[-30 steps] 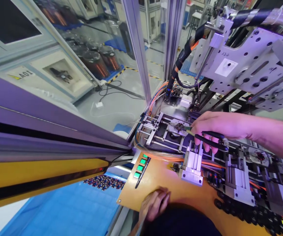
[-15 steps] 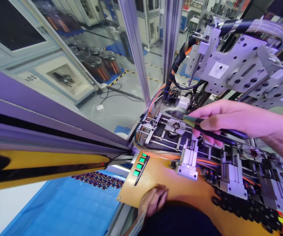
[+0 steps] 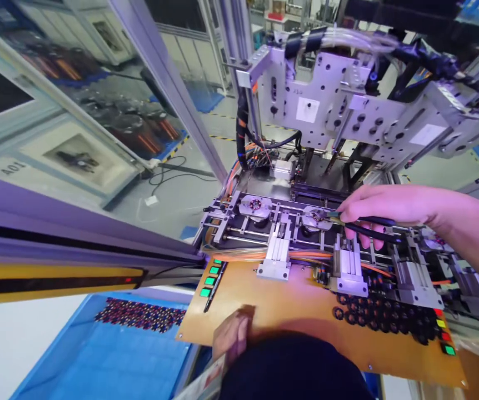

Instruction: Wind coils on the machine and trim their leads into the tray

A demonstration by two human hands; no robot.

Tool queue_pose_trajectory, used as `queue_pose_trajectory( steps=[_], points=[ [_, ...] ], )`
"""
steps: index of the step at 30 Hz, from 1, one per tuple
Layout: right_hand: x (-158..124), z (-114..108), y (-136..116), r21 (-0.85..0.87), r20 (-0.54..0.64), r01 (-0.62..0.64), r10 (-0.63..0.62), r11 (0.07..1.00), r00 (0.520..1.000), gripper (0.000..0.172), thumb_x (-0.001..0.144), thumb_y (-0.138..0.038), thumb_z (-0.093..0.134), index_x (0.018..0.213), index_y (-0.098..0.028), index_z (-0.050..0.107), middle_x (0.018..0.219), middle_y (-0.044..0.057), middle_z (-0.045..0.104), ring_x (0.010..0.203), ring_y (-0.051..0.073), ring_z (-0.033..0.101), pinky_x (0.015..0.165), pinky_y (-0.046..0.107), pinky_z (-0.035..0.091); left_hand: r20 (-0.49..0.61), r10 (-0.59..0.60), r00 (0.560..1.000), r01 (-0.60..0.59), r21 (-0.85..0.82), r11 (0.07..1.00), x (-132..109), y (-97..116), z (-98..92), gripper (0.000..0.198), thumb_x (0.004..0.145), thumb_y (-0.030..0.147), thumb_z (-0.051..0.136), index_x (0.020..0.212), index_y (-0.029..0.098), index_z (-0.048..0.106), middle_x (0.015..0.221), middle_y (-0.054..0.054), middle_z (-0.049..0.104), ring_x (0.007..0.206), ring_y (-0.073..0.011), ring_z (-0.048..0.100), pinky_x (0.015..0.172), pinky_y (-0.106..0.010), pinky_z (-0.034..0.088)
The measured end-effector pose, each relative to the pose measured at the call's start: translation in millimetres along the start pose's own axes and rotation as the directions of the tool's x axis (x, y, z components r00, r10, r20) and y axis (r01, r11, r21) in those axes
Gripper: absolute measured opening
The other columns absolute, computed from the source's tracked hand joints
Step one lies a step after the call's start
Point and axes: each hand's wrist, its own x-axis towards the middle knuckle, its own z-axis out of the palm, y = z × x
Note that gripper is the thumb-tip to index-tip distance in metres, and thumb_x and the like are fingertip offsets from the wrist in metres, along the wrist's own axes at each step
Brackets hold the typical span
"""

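— What's closest in?
— The left hand [image 3: 233,336], lying knuckles up on the near edge of the orange bench [image 3: 289,311]. Its fingers are curled under, and I cannot tell whether they grip anything.
— And beside it?
— Left of the bench and lower, a blue tray [image 3: 110,361] with a patch of small dark parts [image 3: 139,314]. At the bench's left corner is a row of green buttons [image 3: 209,278], and toward its right a cluster of black rings [image 3: 383,318].
— The other hand?
— Further in, over the machine's rails [image 3: 248,240]. The right hand [image 3: 375,205] is clenched around black-handled pliers [image 3: 368,226], thumb on top, fingers wrapped under the handles.
— Where do the pliers point?
— Leftward. The tip sits at a round fixture [image 3: 317,218], touching it or just above, too small to tell. A second round fixture [image 3: 255,205] lies to its left, untouched.
— Behind that?
— A perforated metal plate [image 3: 331,111] hangs above the rails with black cables [image 3: 242,130] beside it. A glass panel [image 3: 98,128] stands at far left.
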Motion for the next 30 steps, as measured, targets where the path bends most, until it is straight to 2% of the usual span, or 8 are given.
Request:
queue_pose_trajectory(
  steps=[3,7,12,17,23,25,27,30],
  points=[
    [3,0,4,-0.024,-0.011,-0.018,0.018,1.000,1.000,0.024,0.075,-0.040,0.061,0.063,-0.019,0.062,0.063,0.006,0.066,0.056,0.018,0.067,0.048,0.026,0.057,0.015,-0.070,0.997,0.070,0.041,0.997,-3,4,0.0,0.013,0.091,0.030,0.058,0.089,0.018,0.063,0.060,0.002,0.066,0.045,-0.0103,0.061,0.051,-0.019,0.051],
    [10,-2,9,-0.039,-0.008,-0.048,0.048,0.998,0.999,0.024,0.078,-0.037,0.061,0.064,-0.019,0.061,0.064,0.006,0.067,0.055,0.018,0.067,0.049,0.027,0.058,0.053,-0.132,0.990,0.128,0.066,0.990,-5,8,-1.3,0.029,0.088,0.037,0.064,0.107,0.015,0.057,0.057,0.005,0.061,0.040,-0.0090,0.055,0.046,-0.018,0.047],
    [15,-3,12,-0.024,-0.021,-0.047,0.046,0.999,0.999,0.024,0.075,-0.042,0.067,0.069,-0.019,0.064,0.060,0.004,0.064,0.052,0.016,0.064,0.043,0.024,0.055,0.066,-0.200,0.978,0.192,0.112,0.975,-7,8,-0.4,0.028,0.092,0.040,0.058,0.105,0.015,0.057,0.057,0.005,0.062,0.037,-0.0095,0.053,0.045,-0.020,0.046],
    [18,-4,11,-0.002,-0.019,-0.060,0.060,0.998,0.998,0.028,0.074,-0.045,0.070,0.064,-0.020,0.062,0.054,0.004,0.059,0.044,0.016,0.059,0.035,0.024,0.048,0.101,-0.219,0.970,0.209,0.107,0.972,-4,8,-5.7,0.026,0.091,0.042,0.058,0.099,0.018,0.062,0.057,0.003,0.065,0.040,-0.0109,0.058,0.048,-0.021,0.048],
    [22,-5,7,-0.040,-0.018,-0.085,0.084,0.996,0.996,0.027,0.077,-0.043,0.065,0.063,-0.020,0.062,0.054,0.003,0.058,0.044,0.015,0.058,0.036,0.024,0.046,0.114,-0.244,0.963,0.234,0.090,0.968,-5,7,-5.0,0.026,0.091,0.042,0.057,0.096,0.018,0.063,0.066,0.000,0.072,0.046,-0.0121,0.064,0.053,-0.021,0.051],
    [22,-2,6,-0.069,-0.019,-0.036,0.035,0.997,0.999,0.026,0.078,-0.038,0.064,0.060,-0.019,0.060,0.054,0.003,0.058,0.045,0.014,0.057,0.038,0.023,0.046,0.104,-0.264,0.959,0.254,0.094,0.963,-7,8,-2.1,0.023,0.093,0.041,0.055,0.096,0.018,0.062,0.077,-0.003,0.076,0.050,-0.0121,0.066,0.055,-0.022,0.052],
    [17,2,4,-0.098,-0.016,0.097,-0.099,0.990,0.995,0.022,0.078,-0.031,0.064,0.060,-0.018,0.061,0.054,0.001,0.058,0.046,0.011,0.055,0.041,0.020,0.045,0.095,-0.275,0.957,0.266,0.095,0.959,-9,8,0.1,0.023,0.093,0.040,0.056,0.095,0.019,0.062,0.084,-0.005,0.078,0.053,-0.0121,0.068,0.056,-0.021,0.052],
    [3,0,0,-0.062,-0.019,0.281,-0.283,0.958,0.959,0.017,0.081,-0.026,0.060,0.068,-0.016,0.065,0.054,-0.002,0.058,0.046,0.008,0.052,0.045,0.017,0.044,0.084,-0.276,0.958,0.268,0.096,0.959,-9,8,0.7,0.024,0.092,0.042,0.056,0.094,0.019,0.063,0.080,-0.003,0.077,0.053,-0.0122,0.069,0.057,-0.021,0.052]
  ],
)
